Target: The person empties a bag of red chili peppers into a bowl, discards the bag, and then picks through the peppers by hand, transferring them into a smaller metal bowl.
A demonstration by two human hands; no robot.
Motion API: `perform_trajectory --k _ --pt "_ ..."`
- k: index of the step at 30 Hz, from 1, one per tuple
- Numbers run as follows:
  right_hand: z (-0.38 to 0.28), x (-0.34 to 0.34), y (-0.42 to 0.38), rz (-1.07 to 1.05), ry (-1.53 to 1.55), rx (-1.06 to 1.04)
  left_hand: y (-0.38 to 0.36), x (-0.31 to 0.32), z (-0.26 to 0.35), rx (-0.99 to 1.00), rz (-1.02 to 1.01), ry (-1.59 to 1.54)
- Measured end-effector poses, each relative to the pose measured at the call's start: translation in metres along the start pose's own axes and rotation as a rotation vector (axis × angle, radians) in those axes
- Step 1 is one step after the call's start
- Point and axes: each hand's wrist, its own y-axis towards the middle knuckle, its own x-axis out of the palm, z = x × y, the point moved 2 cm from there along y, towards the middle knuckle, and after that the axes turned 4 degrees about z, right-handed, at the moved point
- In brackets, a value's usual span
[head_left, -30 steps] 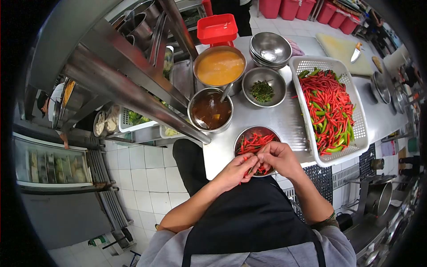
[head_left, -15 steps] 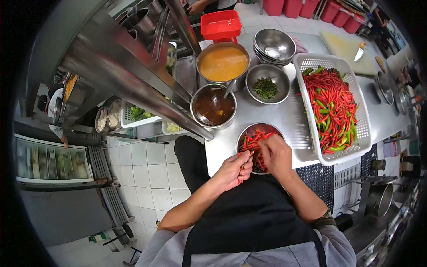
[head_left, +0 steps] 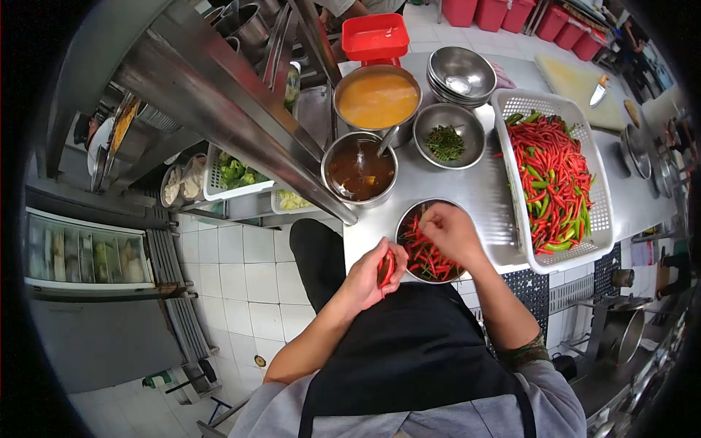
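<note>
Several red chilies (head_left: 385,269) are held in my left hand (head_left: 371,277), its fingers curled round them, left of the steel bowl. Over the back right of that steel bowl (head_left: 401,232), full of red chilies (head_left: 431,259), is my right hand (head_left: 451,232) with its fingers pinched together; what they hold, if anything, is too small to make out. A small metal bowl (head_left: 475,139) behind holds green stems (head_left: 445,143). To the right stands a white perforated basket (head_left: 602,212) heaped with red and green chilies (head_left: 549,175).
A pot of brown liquid (head_left: 359,171) with a ladle and a pot of orange liquid (head_left: 378,98) stand at the back left, beside a metal post (head_left: 292,175). Stacked bowls (head_left: 461,73), a red tray (head_left: 375,36) and a knife (head_left: 599,90) on a cutting board lie farther back.
My hands have moved apart. The left has shifted left, away from the bowl, with the chilies showing in it; the right has moved slightly up over the bowl.
</note>
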Motion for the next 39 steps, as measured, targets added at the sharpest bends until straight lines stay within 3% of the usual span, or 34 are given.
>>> perform_trajectory --k 2,6,9,10,13,17,22,26,29,35,39 --pt "-0.002 -0.019 0.000 -0.055 0.343 0.040 0.004 -0.001 0.005 0.042 0.038 0.055" --pt "-0.029 -0.044 -0.014 -0.257 0.662 0.167 0.015 0.019 0.013 0.061 0.060 0.173" --pt "-0.028 -0.035 -0.025 -0.355 0.713 0.299 0.024 0.036 0.007 -0.002 -0.037 0.240" --pt "-0.020 -0.028 -0.027 -0.340 0.739 0.256 0.025 0.042 0.003 -0.038 -0.056 0.265" --pt "-0.016 -0.021 -0.033 -0.146 0.680 0.038 0.029 0.042 -0.003 -0.149 -0.099 0.217" --pt "-0.038 -0.032 -0.044 0.259 -0.052 -0.355 0.033 0.047 -0.008 -0.196 -0.072 0.157" --pt "-0.014 -0.046 -0.038 0.218 -0.495 -0.028 0.029 0.032 -0.005 -0.204 0.030 0.140" --pt "0.001 -0.028 -0.042 0.088 -0.549 -0.002 0.024 0.022 -0.005 -0.214 0.112 0.094" --pt "0.008 -0.023 -0.038 0.102 -0.621 0.004 0.025 0.028 -0.003 -0.226 0.132 0.150" --pt "-0.023 -0.031 -0.055 0.145 -0.364 -0.001 0.030 0.038 -0.007 -0.157 0.182 0.276" --pt "-0.031 -0.029 -0.068 0.078 -0.182 -0.019 0.033 0.043 -0.009 -0.144 0.111 0.304"
